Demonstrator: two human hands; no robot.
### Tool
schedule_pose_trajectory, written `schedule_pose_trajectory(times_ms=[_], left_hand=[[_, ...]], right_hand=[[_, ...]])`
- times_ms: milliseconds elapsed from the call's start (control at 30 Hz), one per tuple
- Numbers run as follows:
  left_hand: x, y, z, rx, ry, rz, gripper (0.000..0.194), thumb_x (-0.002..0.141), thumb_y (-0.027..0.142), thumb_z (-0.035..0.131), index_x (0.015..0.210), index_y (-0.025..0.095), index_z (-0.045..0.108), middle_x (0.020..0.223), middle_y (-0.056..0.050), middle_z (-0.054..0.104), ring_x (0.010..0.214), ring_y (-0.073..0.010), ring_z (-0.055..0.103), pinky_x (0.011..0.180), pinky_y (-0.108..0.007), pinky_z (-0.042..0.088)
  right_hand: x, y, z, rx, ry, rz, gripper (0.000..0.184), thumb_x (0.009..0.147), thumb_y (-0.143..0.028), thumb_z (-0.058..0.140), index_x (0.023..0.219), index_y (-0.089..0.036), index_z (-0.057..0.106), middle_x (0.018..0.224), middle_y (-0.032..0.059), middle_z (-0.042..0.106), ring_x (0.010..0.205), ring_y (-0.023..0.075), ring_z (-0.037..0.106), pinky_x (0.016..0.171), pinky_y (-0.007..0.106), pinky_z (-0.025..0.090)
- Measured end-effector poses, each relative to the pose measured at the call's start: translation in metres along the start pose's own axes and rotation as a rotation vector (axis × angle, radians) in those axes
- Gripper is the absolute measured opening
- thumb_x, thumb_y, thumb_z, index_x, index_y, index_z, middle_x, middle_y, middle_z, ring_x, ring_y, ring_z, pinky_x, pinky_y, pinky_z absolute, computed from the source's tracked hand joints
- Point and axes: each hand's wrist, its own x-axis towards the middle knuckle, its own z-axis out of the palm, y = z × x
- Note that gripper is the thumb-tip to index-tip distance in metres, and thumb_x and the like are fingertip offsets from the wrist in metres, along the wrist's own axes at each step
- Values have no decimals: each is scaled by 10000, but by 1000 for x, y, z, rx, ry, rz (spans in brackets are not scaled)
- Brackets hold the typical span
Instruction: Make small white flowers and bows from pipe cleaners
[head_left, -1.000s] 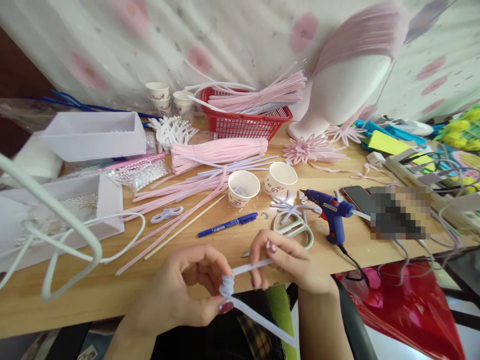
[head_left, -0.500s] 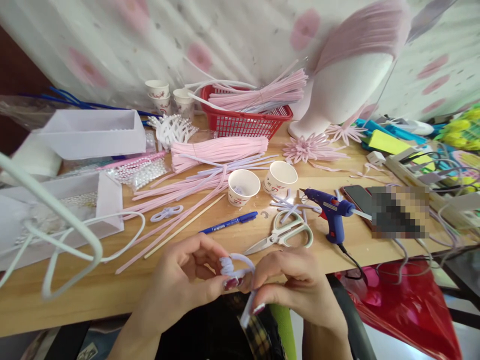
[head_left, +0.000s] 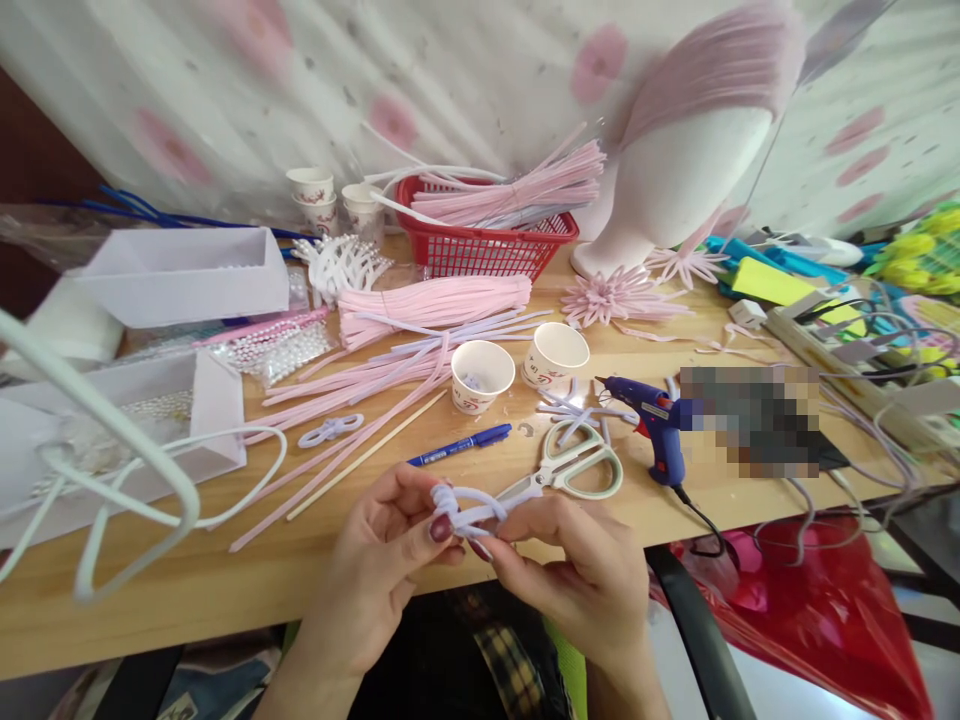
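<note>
Both hands meet over the front edge of the wooden table [head_left: 187, 590]. My left hand [head_left: 379, 565] pinches the coiled end of a pale lilac pipe cleaner [head_left: 469, 508] between thumb and fingers. My right hand [head_left: 577, 570] is closed on the same pipe cleaner from the right, its thumb and forefinger on the looped strand. The loose end points right toward the scissors [head_left: 574, 468], which lie just beyond my right hand.
A blue marker [head_left: 461, 445], two paper cups [head_left: 482, 374], a blue glue gun [head_left: 652, 420] and bundles of pink pipe cleaners [head_left: 431, 300] lie behind my hands. A red basket [head_left: 487, 250], a foam head [head_left: 675, 180] and white boxes [head_left: 180, 270] stand further back.
The long tail of the pipe cleaner, hanging below the table edge a second ago, has been wound up into the coil. Both hands have risen slightly and moved closer together.
</note>
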Motion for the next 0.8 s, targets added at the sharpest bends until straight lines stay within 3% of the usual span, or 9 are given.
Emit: schedule_pose_trajectory(times_ms=[100,233,367,500,633,800], left_hand=[[2,-8,-2,-6,7,90,306,591,275,996,748,180,751,699,25,757,592,-85,706,580,-141,597],[6,-17,-5,53,-40,326,200,668,209,953,780,226,788,752,27,756,649,-97,733,619,-150,606],[9,-20,-9,176,-109,517,161,725,160,905,821,238,803,974,-8,739,795,-125,749,698,-189,630],[7,-23,-8,172,-119,532,138,774,220,877,882,250,795,975,-29,741,911,-168,749,715,-199,633],[-1,-26,1,203,-19,579,138,803,247,857,914,254,775,947,-14,731,852,-157,749,667,-184,624],[-6,-31,10,233,76,573,185,781,308,875,907,245,753,918,-13,756,789,-155,751,631,-186,615]], right_hand=[[-3,-1,4,-16,36,2,168,935,-184,713,811,-214,604,650,-40,752,476,90,667,495,160,538],[-12,-1,11,-74,118,-45,143,923,-152,696,836,-221,606,625,-45,742,452,95,666,489,169,531],[-18,-4,14,-88,139,-72,141,935,-146,665,835,-222,600,596,-40,716,439,96,655,473,168,510],[-16,-11,12,-55,93,-50,106,981,-143,598,898,-209,591,625,-31,720,463,90,662,490,157,510],[-15,-15,10,-44,11,-1,100,940,-115,605,906,-208,595,663,-28,732,515,97,693,541,155,539],[-20,-13,17,-15,99,32,122,899,-97,597,889,-218,585,643,-39,721,481,93,677,524,151,537]])
